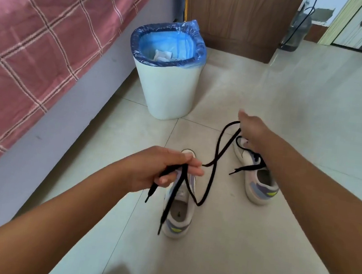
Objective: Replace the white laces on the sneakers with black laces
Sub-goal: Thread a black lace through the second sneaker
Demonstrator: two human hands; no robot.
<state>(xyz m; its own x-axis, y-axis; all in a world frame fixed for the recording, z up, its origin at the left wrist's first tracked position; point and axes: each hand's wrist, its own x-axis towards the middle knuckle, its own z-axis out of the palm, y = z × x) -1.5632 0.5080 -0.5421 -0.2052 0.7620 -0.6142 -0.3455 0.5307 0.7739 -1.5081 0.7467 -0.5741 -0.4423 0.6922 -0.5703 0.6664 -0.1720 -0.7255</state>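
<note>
My left hand (159, 168) has its fingers (190, 169) curled round a black lace (214, 164), whose ends dangle over the left sneaker (177, 217) on the floor (294, 105). The lace loops across to my right hand (251, 127), reached out over the right sneaker (261, 184); whether those fingers grasp it I cannot tell. A second black lace (248, 167) lies across that sneaker. A white bin (168, 89) stands beyond, beside the bed (40, 26).

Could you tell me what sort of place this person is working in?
Most likely a bedroom at home. A bed with a pink checked cover runs along the left, a lined waste bin stands on the pale tiled floor, and a wooden cabinet stands behind it.
</note>
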